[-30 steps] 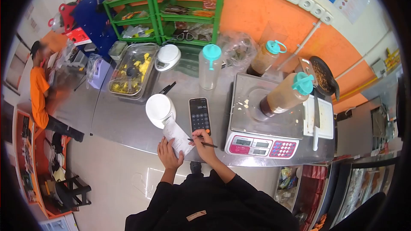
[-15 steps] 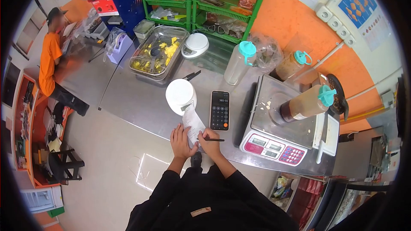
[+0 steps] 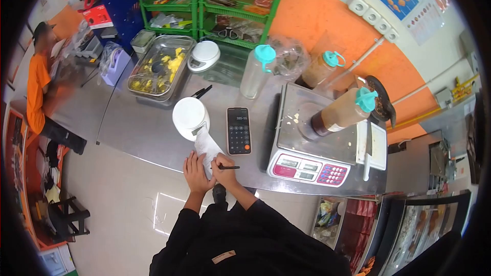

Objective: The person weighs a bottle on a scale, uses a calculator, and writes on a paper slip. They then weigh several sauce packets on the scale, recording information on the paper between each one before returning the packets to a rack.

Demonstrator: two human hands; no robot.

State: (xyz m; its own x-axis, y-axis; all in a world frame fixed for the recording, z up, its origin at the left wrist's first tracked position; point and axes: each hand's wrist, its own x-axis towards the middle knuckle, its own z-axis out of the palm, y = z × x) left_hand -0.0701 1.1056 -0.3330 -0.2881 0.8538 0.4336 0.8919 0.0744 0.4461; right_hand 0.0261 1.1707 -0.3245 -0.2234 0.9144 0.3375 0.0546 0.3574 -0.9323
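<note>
In the head view, at lower centre, the left hand (image 3: 197,173) lies on the paper (image 3: 206,147), fingers slightly apart, while the right hand (image 3: 224,174) has its fingers clamped on the pen (image 3: 230,167) over the sheet's lower part. The paper's top touches the small scale (image 3: 190,114) on the tabletop (image 3: 148,140); the phone (image 3: 239,132) lies just right of the paper, and the big scale (image 3: 317,145) stands right of centre
</note>
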